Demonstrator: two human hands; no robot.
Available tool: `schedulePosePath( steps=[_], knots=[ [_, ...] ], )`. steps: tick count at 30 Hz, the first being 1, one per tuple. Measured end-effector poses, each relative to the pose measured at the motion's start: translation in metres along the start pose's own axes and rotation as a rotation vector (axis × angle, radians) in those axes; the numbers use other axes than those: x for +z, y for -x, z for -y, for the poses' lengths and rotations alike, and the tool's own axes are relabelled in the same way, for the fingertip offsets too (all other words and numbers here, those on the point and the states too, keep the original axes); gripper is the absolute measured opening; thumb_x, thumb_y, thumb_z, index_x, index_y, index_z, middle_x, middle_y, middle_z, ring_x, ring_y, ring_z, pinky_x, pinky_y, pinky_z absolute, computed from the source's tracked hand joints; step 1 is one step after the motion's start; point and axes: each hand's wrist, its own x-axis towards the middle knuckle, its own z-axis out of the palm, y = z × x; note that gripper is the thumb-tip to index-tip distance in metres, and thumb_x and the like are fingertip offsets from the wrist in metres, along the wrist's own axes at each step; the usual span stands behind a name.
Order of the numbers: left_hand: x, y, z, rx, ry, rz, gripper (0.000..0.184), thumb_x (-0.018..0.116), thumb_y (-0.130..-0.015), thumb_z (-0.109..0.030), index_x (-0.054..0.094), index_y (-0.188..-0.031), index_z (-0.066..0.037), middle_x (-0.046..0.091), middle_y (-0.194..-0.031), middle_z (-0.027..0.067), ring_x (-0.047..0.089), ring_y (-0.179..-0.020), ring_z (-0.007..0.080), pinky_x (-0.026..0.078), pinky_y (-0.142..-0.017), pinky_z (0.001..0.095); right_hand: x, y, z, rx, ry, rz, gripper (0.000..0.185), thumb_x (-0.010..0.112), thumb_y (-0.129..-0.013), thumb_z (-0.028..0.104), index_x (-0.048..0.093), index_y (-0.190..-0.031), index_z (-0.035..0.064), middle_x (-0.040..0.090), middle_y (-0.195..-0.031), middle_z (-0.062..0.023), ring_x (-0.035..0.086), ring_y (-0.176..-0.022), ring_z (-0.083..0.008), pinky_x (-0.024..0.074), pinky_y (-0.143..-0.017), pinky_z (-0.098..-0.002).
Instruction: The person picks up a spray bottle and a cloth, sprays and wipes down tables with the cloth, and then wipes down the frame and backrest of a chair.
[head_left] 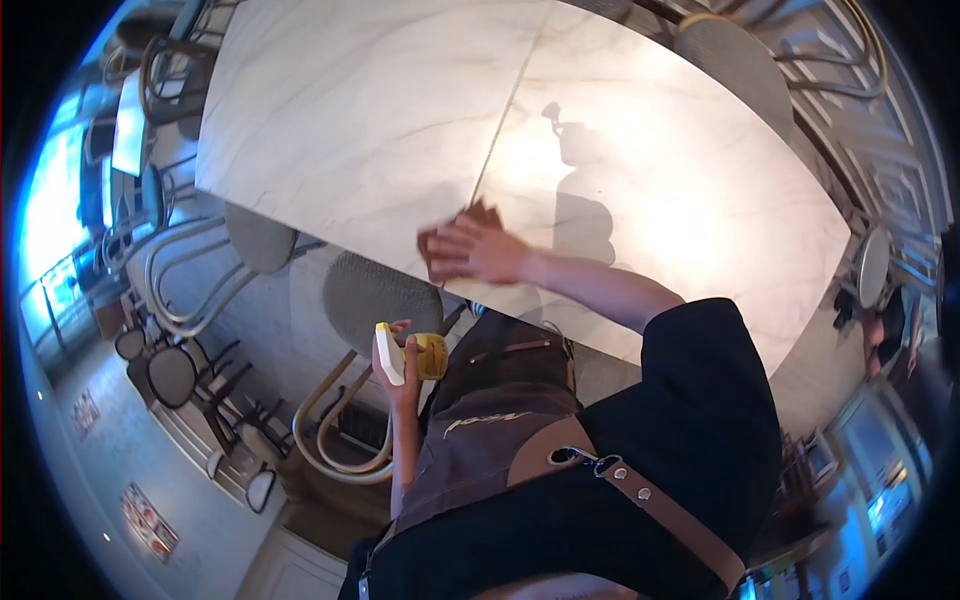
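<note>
My right hand (478,250) presses a folded brown cloth (485,212) onto the marble-patterned table (370,110), near its close edge and beside the seam between two tabletops. The cloth shows around the fingers, which are bent over it. Below the table edge, my left hand (400,372) is wrapped around a yellow spray bottle (433,356) with a white and yellow spray head. The bottle is tilted sideways in front of the apron, away from the tabletop.
Chairs with grey seats stand at the near edge, one (375,300) between the table and my left hand. Another chair (735,70) is at the far side. More chairs and tables stand at the left. Part of another person (880,335) shows at the right.
</note>
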Motion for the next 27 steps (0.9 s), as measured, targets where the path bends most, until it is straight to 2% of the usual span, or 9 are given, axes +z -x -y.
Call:
schedulePosePath(
  steps=[4,7,8,10,14,18,20,25,27],
  knots=[
    [-0.020,0.019,0.025,-0.019,-0.027,-0.089,0.024,0.064,-0.094,0.000,0.054,-0.116,0.000,0.064,-0.119,0.0150,0.063,-0.084,0.0120,0.055,-0.071,0.0257,0.009,-0.028,-0.031,-0.300,0.137,0.105,0.048,0.058,-0.095,0.032,0.055,-0.143,0.0341,0.044,-0.157,-0.0008,0.037,-0.147,-0.0237,0.0258,-0.121,-0.0509],
    [-0.032,0.037,0.044,0.014,0.008,-0.190,0.024,0.064,-0.095,0.001,0.054,-0.117,0.001,0.064,-0.118,0.0150,0.064,-0.085,0.0124,0.056,-0.069,0.0260,-0.037,-0.068,-0.107,0.033,0.212,-0.212,0.051,0.062,-0.091,0.034,0.057,-0.141,0.0299,0.051,-0.151,-0.0016,0.047,-0.137,-0.0236,0.0382,-0.106,-0.0467],
    [-0.036,0.044,0.050,0.014,0.030,-0.212,0.024,0.064,-0.095,0.001,0.054,-0.117,0.001,0.064,-0.118,0.0151,0.064,-0.085,0.0126,0.056,-0.069,0.0264,-0.101,-0.097,-0.103,0.276,0.250,0.136,0.047,0.057,-0.097,0.036,0.056,-0.143,0.0254,0.049,-0.152,-0.0037,0.044,-0.139,-0.0256,0.0352,-0.110,-0.0484],
    [-0.042,0.055,0.059,0.017,0.070,-0.247,0.024,0.064,-0.095,0.001,0.054,-0.117,0.001,0.064,-0.118,0.0153,0.064,-0.086,0.0129,0.056,-0.068,0.0267,-0.082,-0.093,-0.156,0.372,0.645,-0.246,0.054,0.055,-0.099,0.040,0.048,-0.149,0.0209,0.044,-0.156,-0.0100,0.040,-0.141,-0.0324,0.0301,-0.113,-0.0537],
    [-0.053,0.063,0.079,-0.020,0.153,-0.281,0.022,0.064,-0.095,0.001,0.055,-0.115,0.000,0.064,-0.117,0.0152,0.065,-0.086,0.0142,0.056,-0.068,0.0265,-0.033,-0.105,-0.085,0.440,0.652,-0.168,0.054,0.055,-0.098,0.037,0.049,-0.148,0.0196,0.043,-0.156,-0.0102,0.038,-0.144,-0.0325,0.0277,-0.116,-0.0544],
    [-0.068,0.056,0.093,0.026,0.153,-0.260,0.021,0.065,-0.094,-0.001,0.056,-0.113,0.000,0.065,-0.116,0.0138,0.066,-0.088,0.0149,0.056,-0.068,0.0266,0.033,-0.076,0.019,-0.090,0.190,-0.096,0.033,0.057,-0.095,0.016,0.064,-0.128,0.0139,0.057,-0.139,-0.0077,0.056,-0.122,-0.0292,0.0429,-0.102,-0.0443],
    [-0.075,0.046,0.112,0.134,0.103,-0.260,0.020,0.066,-0.094,-0.002,0.057,-0.112,-0.001,0.066,-0.115,0.0128,0.066,-0.089,0.0146,0.056,-0.068,0.0269,0.035,-0.068,0.035,-0.003,0.001,0.155,0.028,0.059,-0.092,0.010,0.065,-0.120,0.0112,0.061,-0.129,-0.0079,0.059,-0.116,-0.0284,0.0463,-0.098,-0.0420],
    [-0.094,0.024,0.107,0.040,0.199,-0.304,0.020,0.066,-0.094,-0.003,0.058,-0.113,0.000,0.065,-0.115,0.0130,0.065,-0.088,0.0148,0.056,-0.069,0.0270,-0.004,-0.095,0.042,0.320,-0.207,-0.286,0.033,0.063,-0.086,0.005,0.066,-0.118,0.0116,0.064,-0.124,-0.0097,0.064,-0.109,-0.0319,0.0465,-0.098,-0.0431],
    [-0.095,0.015,0.101,0.045,0.228,-0.303,0.021,0.065,-0.095,-0.003,0.057,-0.115,0.000,0.064,-0.116,0.0129,0.063,-0.091,0.0148,0.056,-0.068,0.0272,0.005,-0.093,0.041,0.244,-0.059,-0.125,0.035,0.064,-0.086,0.007,0.066,-0.121,0.0141,0.064,-0.126,-0.0093,0.064,-0.109,-0.0319,0.0456,-0.100,-0.0453]
  ],
)
